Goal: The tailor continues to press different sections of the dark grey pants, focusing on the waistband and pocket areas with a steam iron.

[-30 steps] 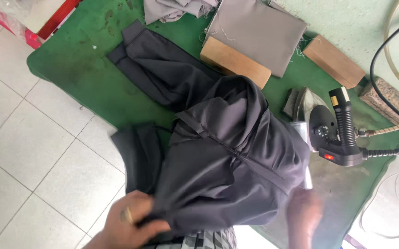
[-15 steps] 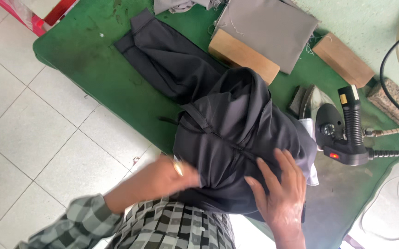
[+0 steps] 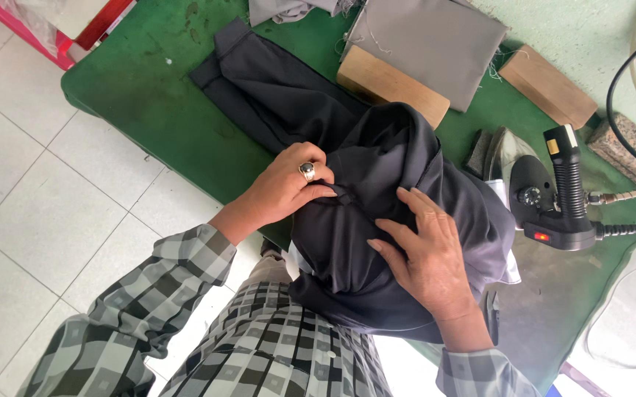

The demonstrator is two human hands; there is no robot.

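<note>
Head view, looking straight down: both hands rest on a bunched dark grey garment (image 3: pixel 377 220) at the near edge of a green-covered counter (image 3: pixel 148 95). The left hand (image 3: pixel 292 184), with a ring on one finger, pinches a fold of the cloth near the garment's middle, fingers curled onto it. The right hand (image 3: pixel 424 254) lies flat with fingers spread, pressing the fabric down just beside the left; it grips nothing that can be made out. One leg or sleeve of the garment stretches away across the counter toward the far left corner, its hemmed end lying flat.

Just right of the garment stands a black steam iron (image 3: pixel 553 198) with an upright handle, a small yellow label near the handle's top and a red light at its base; a hose and a black cable run from it off the right edge. Beyond the garment lies a wooden block (image 3: pixel 388 84), partly under a flat piece of grey cloth (image 3: pixel 435 40). A second wooden block (image 3: pixel 546 84) sits further right, and a speckled stone block (image 3: pixel 630 147) near the far right edge.

Open green surface lies left of the garment, up to the counter's rounded edge. Below that edge is white tiled floor (image 3: pixel 31 191). A pink and red box (image 3: pixel 75 29) shows at the top left corner, off the counter.
</note>
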